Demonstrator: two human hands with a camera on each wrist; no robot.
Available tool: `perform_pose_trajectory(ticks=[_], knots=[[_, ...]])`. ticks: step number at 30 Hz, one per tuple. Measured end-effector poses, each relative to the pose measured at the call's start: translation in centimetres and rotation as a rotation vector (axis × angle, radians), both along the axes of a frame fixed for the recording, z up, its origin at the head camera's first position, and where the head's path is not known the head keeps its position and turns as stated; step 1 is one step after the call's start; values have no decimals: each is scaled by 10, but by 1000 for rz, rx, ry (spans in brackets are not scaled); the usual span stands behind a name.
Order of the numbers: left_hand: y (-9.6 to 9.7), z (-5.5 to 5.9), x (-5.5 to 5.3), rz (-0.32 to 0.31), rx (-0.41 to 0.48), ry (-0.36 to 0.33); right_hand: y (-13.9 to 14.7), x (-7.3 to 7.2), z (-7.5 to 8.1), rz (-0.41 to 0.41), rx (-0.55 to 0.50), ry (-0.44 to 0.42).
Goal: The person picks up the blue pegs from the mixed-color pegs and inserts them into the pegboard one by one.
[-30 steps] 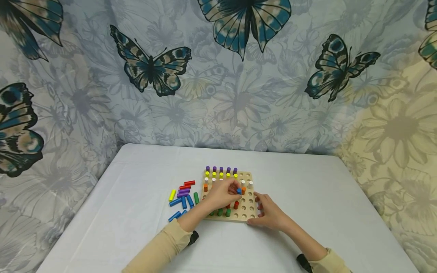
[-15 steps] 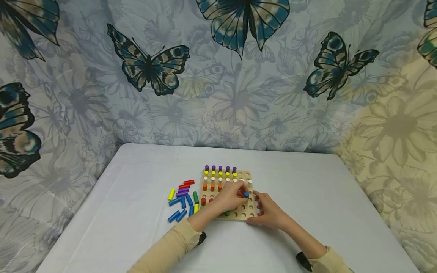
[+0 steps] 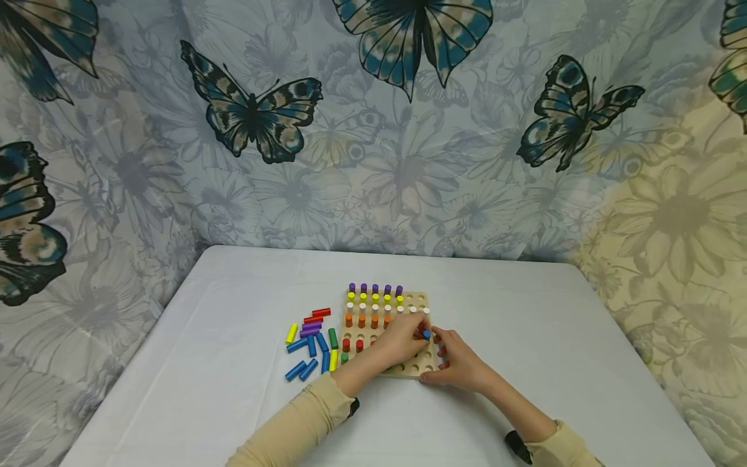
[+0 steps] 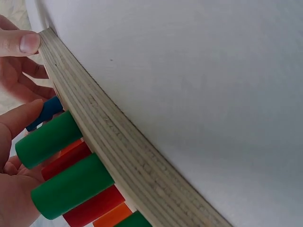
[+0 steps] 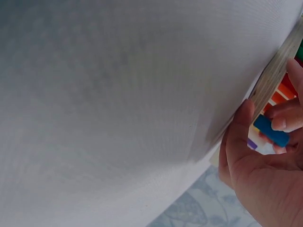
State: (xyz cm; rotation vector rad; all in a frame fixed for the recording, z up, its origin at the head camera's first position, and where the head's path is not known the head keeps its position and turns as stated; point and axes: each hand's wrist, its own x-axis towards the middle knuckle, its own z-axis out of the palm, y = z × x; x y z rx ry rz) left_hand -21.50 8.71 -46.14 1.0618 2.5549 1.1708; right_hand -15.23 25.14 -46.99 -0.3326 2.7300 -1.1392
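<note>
Board point(image 4: 104, 120): flat on the white table point(image 3: 525, 311), its surface a grid of holes, partly filled.
Blue peg point(image 3: 426, 335): over the right side of the board, held roughly upright; whether its lower end sits in a hole, I cannot tell.
Left hand point(image 3: 401, 338): reaches across the board, thumb and fingers pinching the blue peg.
Right hand point(image 3: 461, 364): at the board's near right corner, thumb against the near edge and bent fingers along the right edge, gripping it.
Far rows: purple pegs point(image 3: 375, 288) stand nearest the board's far edge, then yellow pegs point(image 3: 375, 299), then white pegs point(image 3: 375, 308), then orange pegs point(image 3: 362, 321).
Near rows: red pegs point(image 3: 359, 346) stand toward the board's near edge, with green pegs point(image 4: 71, 184) closest to it; the left arm hides part of both.
Loose pegs point(image 3: 296, 371): lying on the table left of the board, mostly blue, with some red, purple, yellow and green.
Sleeves point(image 3: 297, 425): beige, on the near side of the board.
Backdrop point(image 3: 408, 175): beyond the board, patterned with butterflies and pale flowers.
</note>
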Motion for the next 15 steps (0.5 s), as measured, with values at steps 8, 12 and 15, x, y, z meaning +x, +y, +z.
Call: perform_pose_trajectory(ticks=[8, 12, 15], knots=[[1, 0, 1, 12, -39, 24, -1, 1, 1, -1, 6, 4], [3, -1, 1, 22, -58, 39, -1, 0, 1, 7, 7, 9], [5, -2, 0, 21, -62, 45, 0, 0, 2, 13, 9, 14]])
